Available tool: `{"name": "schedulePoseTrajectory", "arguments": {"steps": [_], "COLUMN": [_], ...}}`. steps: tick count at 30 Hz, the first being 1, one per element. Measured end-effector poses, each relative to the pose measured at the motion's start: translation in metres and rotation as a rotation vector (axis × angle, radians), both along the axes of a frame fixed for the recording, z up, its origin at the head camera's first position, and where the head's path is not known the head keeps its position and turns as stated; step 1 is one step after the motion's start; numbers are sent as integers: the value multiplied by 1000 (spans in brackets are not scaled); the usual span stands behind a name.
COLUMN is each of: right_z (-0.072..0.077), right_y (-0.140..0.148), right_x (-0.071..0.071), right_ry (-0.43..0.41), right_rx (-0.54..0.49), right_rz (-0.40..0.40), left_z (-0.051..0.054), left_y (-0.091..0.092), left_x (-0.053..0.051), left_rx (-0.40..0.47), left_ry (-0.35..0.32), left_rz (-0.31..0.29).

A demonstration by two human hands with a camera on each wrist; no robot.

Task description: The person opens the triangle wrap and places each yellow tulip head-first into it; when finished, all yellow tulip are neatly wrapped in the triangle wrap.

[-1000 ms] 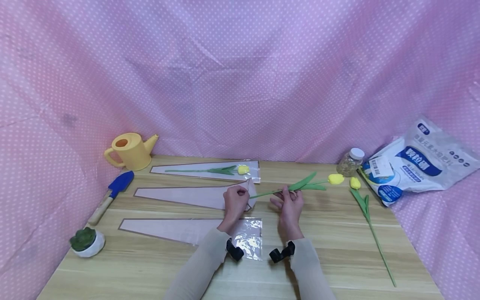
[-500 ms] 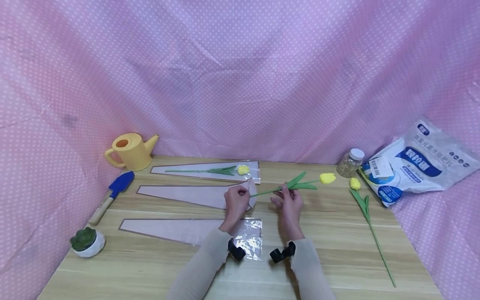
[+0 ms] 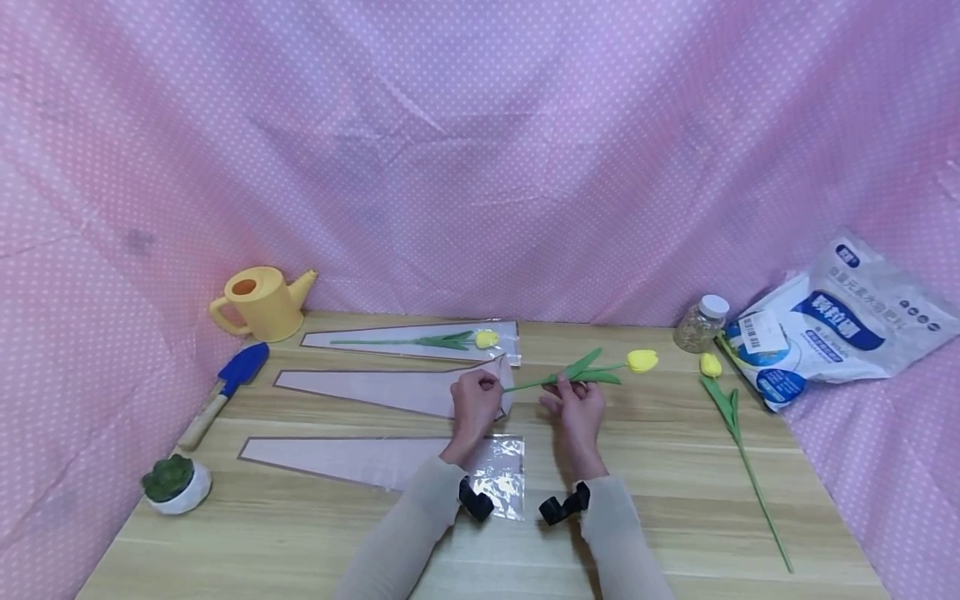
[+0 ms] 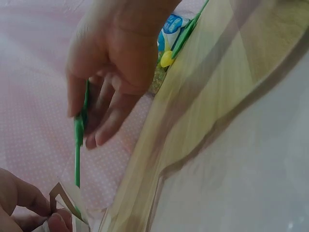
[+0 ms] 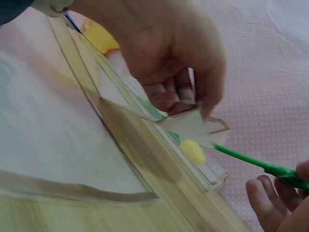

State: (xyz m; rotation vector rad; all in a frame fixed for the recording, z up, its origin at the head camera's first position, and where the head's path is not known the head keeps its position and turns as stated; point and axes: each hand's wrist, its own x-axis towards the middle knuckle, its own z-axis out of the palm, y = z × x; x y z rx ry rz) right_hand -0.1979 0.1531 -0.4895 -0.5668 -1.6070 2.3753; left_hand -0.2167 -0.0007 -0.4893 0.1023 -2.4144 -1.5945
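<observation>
My left hand pinches the wide end of the middle flower sleeve, a long tapered wrapper with a brown border. In the right wrist view that sleeve's mouth gapes beside the left fingers. My right hand holds a yellow tulip by its stem near the green leaves, its bloom pointing right. The stem runs left into the sleeve's mouth; its lower end is hidden inside. Behind lies another sleeve with a yellow tulip in it. A third sleeve lies flat in front, partly under my left forearm.
Another yellow tulip lies at the right. At the back right are a lidded jar and a fertilizer bag. Along the left stand a yellow watering can, a blue trowel and a potted succulent.
My right hand's tulip has slid left, its bloom and leaves coming closer to the left hand as more stem enters the sleeve. The left hand stays at the sleeve's mouth, shifting slightly right.
</observation>
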Motion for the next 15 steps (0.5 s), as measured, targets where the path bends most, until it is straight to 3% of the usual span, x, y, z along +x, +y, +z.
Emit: {"name": "schedulePoseTrajectory", "arguments": {"steps": [4, 10, 15], "right_z": [1, 2, 1], "right_y": [1, 11, 11], "right_x": [1, -3, -5], "right_ry": [-12, -19, -14], "right_rx": [33, 6, -28], "right_rz": [28, -54, -63], "left_z": [0, 0, 1], "left_y": [2, 3, 4], "left_x": [-1, 0, 1], "left_rx": [-19, -36, -39], "left_ry": [15, 8, 10], "left_rz": [12, 25, 19]}}
